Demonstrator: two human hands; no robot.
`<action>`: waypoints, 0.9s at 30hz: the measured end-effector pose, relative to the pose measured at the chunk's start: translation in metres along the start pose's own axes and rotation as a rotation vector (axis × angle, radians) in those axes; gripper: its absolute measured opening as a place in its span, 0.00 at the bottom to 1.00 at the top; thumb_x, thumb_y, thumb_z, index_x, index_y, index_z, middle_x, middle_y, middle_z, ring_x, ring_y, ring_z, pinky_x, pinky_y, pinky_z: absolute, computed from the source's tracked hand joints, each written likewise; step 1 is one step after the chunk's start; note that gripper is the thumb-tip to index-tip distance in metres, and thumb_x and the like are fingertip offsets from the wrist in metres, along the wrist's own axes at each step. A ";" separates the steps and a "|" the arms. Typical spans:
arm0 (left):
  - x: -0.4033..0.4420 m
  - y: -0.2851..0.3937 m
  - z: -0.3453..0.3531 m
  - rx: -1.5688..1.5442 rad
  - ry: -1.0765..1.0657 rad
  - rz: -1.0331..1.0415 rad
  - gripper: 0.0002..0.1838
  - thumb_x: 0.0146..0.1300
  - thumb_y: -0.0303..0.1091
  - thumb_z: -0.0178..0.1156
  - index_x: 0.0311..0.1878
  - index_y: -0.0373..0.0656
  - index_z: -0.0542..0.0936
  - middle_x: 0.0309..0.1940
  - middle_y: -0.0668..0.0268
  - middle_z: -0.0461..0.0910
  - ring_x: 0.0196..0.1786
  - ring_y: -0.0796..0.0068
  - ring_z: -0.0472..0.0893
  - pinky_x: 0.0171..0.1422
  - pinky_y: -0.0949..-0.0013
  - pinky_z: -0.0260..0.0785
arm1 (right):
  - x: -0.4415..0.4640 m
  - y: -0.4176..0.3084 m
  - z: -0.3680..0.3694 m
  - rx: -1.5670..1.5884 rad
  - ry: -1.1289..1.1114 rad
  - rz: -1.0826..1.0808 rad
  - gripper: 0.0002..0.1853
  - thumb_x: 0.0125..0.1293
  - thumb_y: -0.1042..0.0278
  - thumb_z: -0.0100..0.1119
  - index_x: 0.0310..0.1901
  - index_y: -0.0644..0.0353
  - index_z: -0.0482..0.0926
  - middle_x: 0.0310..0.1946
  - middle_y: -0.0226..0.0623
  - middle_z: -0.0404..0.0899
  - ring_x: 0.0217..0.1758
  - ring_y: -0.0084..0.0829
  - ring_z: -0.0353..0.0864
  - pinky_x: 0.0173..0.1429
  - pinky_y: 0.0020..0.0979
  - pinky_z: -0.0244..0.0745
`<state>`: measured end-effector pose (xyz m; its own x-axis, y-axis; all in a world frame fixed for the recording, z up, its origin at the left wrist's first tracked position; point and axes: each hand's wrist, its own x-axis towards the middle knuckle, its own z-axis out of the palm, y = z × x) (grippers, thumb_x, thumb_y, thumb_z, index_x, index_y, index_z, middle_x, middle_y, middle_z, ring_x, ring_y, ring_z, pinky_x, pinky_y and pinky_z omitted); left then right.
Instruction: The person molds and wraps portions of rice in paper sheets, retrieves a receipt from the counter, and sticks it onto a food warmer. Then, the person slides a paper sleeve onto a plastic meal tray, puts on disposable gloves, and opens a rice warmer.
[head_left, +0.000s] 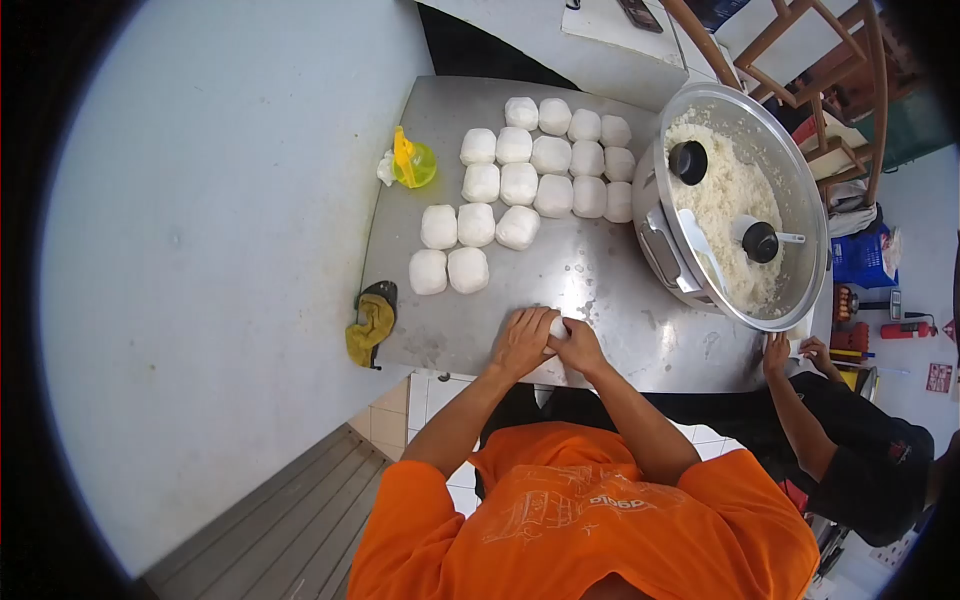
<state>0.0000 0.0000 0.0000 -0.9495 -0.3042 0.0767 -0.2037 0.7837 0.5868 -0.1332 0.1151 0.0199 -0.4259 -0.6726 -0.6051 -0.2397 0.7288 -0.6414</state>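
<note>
At the near side of the metal table (640, 290), my left hand (520, 342) and my right hand (578, 347) are closed around a small white wrapped parcel (558, 327). Only a little of it shows between the fingers. Beyond my hands, several rounded white parcels of the same look stand in rows; one of the nearest is a parcel (468, 270) to the left. Right of the rows is a large metal pot (655, 215) of cooked rice (735, 190). Two black-ended scoops (760, 242) and a white spatula (703, 245) rest in the rice.
A yellow-green spray bottle (412, 162) stands at the table's left edge, with a mustard-coloured cloth (371, 328) nearer me. A pale wall (220, 250) runs along the left. Another person's hands (778, 352) work beside the pot. Wooden chairs (820, 60) are behind it.
</note>
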 end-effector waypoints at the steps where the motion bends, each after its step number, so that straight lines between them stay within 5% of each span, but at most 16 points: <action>1: 0.004 0.004 0.000 -0.032 -0.041 0.029 0.52 0.45 0.49 0.81 0.72 0.42 0.66 0.67 0.57 0.73 0.71 0.59 0.70 0.77 0.54 0.57 | -0.012 0.008 -0.005 -0.157 0.117 -0.093 0.33 0.61 0.55 0.74 0.65 0.62 0.76 0.57 0.49 0.78 0.54 0.40 0.80 0.59 0.38 0.79; 2: 0.005 0.011 0.001 -0.068 -0.087 0.058 0.52 0.45 0.49 0.81 0.72 0.42 0.66 0.66 0.57 0.73 0.71 0.58 0.70 0.76 0.55 0.57 | -0.025 0.017 -0.011 -0.314 0.228 -0.179 0.33 0.62 0.56 0.74 0.64 0.62 0.76 0.55 0.48 0.78 0.51 0.37 0.82 0.57 0.37 0.80; 6: 0.010 -0.007 -0.054 -0.076 -0.081 0.117 0.56 0.43 0.52 0.80 0.74 0.40 0.64 0.71 0.52 0.68 0.74 0.53 0.66 0.78 0.49 0.53 | -0.010 0.001 0.005 0.303 0.279 -0.223 0.33 0.62 0.62 0.74 0.67 0.62 0.74 0.50 0.50 0.77 0.47 0.42 0.84 0.53 0.38 0.81; 10: -0.019 -0.015 -0.101 -0.199 0.213 -0.118 0.51 0.49 0.46 0.76 0.74 0.38 0.64 0.72 0.49 0.65 0.73 0.44 0.65 0.77 0.44 0.52 | -0.028 -0.042 0.010 -0.062 0.347 -0.338 0.33 0.63 0.62 0.72 0.70 0.55 0.74 0.50 0.49 0.77 0.48 0.45 0.83 0.53 0.39 0.80; 13: -0.042 -0.061 -0.121 -0.017 0.505 -0.315 0.44 0.53 0.40 0.74 0.72 0.37 0.66 0.70 0.46 0.65 0.73 0.42 0.65 0.76 0.43 0.54 | -0.002 -0.056 0.023 -0.110 0.350 -0.314 0.33 0.64 0.60 0.71 0.70 0.55 0.74 0.50 0.51 0.77 0.49 0.49 0.83 0.55 0.41 0.79; 17: -0.038 -0.090 -0.145 0.106 0.689 -0.490 0.37 0.56 0.35 0.71 0.67 0.37 0.68 0.66 0.45 0.68 0.70 0.42 0.67 0.73 0.43 0.57 | 0.056 -0.117 0.015 -0.021 0.365 -0.233 0.34 0.65 0.56 0.70 0.68 0.64 0.73 0.53 0.54 0.76 0.55 0.52 0.79 0.61 0.43 0.75; 20: -0.024 -0.093 -0.155 0.058 0.688 -0.525 0.34 0.57 0.33 0.70 0.66 0.36 0.68 0.64 0.47 0.70 0.67 0.42 0.68 0.72 0.43 0.58 | 0.074 -0.116 0.020 0.000 0.615 -0.354 0.37 0.62 0.51 0.72 0.66 0.70 0.72 0.53 0.52 0.76 0.49 0.45 0.80 0.56 0.42 0.77; 23: -0.015 -0.087 -0.149 0.057 0.699 -0.468 0.33 0.57 0.30 0.69 0.65 0.36 0.69 0.62 0.47 0.70 0.66 0.41 0.69 0.71 0.45 0.61 | 0.070 -0.112 0.024 0.087 0.582 -0.187 0.42 0.58 0.50 0.77 0.64 0.71 0.69 0.58 0.56 0.73 0.60 0.54 0.76 0.65 0.46 0.73; 27: 0.005 -0.050 -0.108 -0.189 0.552 -0.386 0.31 0.56 0.24 0.67 0.65 0.35 0.69 0.59 0.46 0.72 0.62 0.44 0.74 0.66 0.50 0.68 | 0.081 -0.118 0.023 -0.007 0.450 -0.091 0.44 0.55 0.48 0.79 0.64 0.71 0.70 0.56 0.54 0.75 0.61 0.52 0.77 0.66 0.45 0.73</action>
<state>0.0310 -0.0995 0.0585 -0.5473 -0.8118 0.2034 -0.4096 0.4718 0.7808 -0.1191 -0.0284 0.0357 -0.7389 -0.6125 -0.2807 -0.2989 0.6714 -0.6781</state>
